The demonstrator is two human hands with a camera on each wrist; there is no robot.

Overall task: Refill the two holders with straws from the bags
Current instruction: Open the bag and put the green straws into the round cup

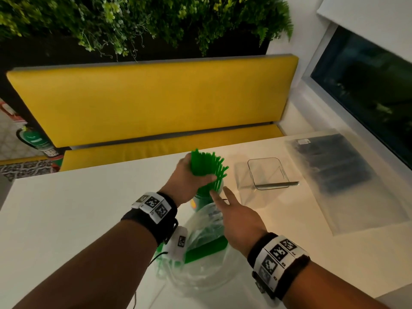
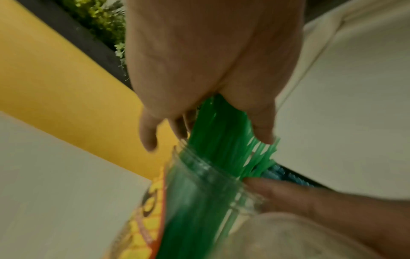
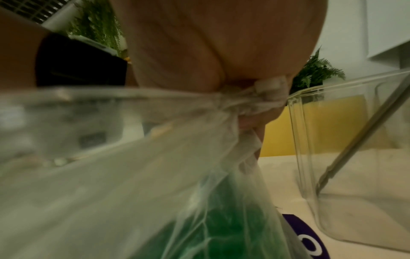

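Observation:
My left hand (image 1: 191, 175) grips a bunch of green straws (image 1: 207, 163), whose lower ends stand in a clear round jar holder (image 1: 200, 199) with a yellow label. In the left wrist view the straws (image 2: 221, 136) enter the jar's mouth (image 2: 199, 184). My right hand (image 1: 236, 219) is just right of the jar, its forefinger (image 2: 288, 194) touching the rim. Its other fingers pinch the bunched mouth of a clear bag (image 3: 155, 175) with green straws inside (image 1: 205, 253). A clear square holder (image 1: 267, 172) further right has one dark straw (image 1: 276, 185) leaning in it.
A flat clear bag of black straws (image 1: 334, 166) lies at the right of the white table (image 1: 78, 208). A yellow bench (image 1: 156, 103) stands behind the table's far edge, with plants above it. A dark window runs along the right side.

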